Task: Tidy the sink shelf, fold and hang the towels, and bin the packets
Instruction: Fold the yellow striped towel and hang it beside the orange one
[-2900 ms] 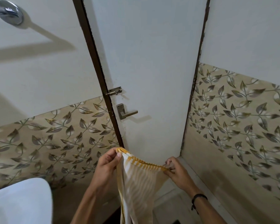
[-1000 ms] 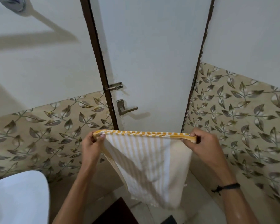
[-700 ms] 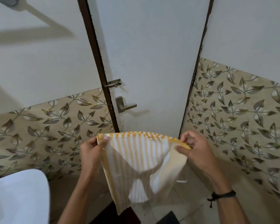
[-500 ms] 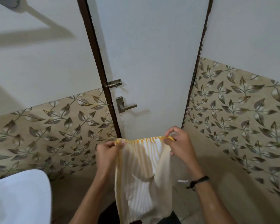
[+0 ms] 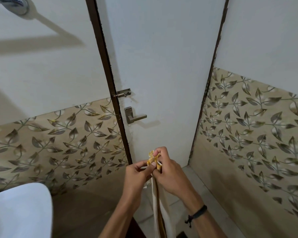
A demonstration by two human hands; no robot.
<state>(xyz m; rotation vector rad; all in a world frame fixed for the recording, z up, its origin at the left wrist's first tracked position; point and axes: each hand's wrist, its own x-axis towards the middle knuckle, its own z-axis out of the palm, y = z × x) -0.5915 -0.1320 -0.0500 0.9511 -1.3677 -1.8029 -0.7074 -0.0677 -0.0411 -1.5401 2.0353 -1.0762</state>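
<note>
A white towel point(image 5: 156, 201) with yellow stripes and a yellow border hangs folded in a narrow strip between my arms. My left hand point(image 5: 137, 172) and my right hand point(image 5: 167, 170) are pressed together low in front of the door, both pinching the towel's bunched top corners. The yellow edge pokes out above my fingers. The towel's lower end runs out of view at the bottom.
A white door point(image 5: 162, 74) with a metal handle point(image 5: 134, 116) and a slide bolt point(image 5: 122, 94) stands straight ahead. Leaf-patterned tiles cover the lower walls on both sides. A white toilet lid point(image 5: 19, 212) sits at the bottom left. A chrome fitting point(image 5: 17, 4) is at the top left.
My hands came together from a wide stretch, bringing the two top corners of the towel to meet. The towel went from a spread sheet to a narrow folded strip.
</note>
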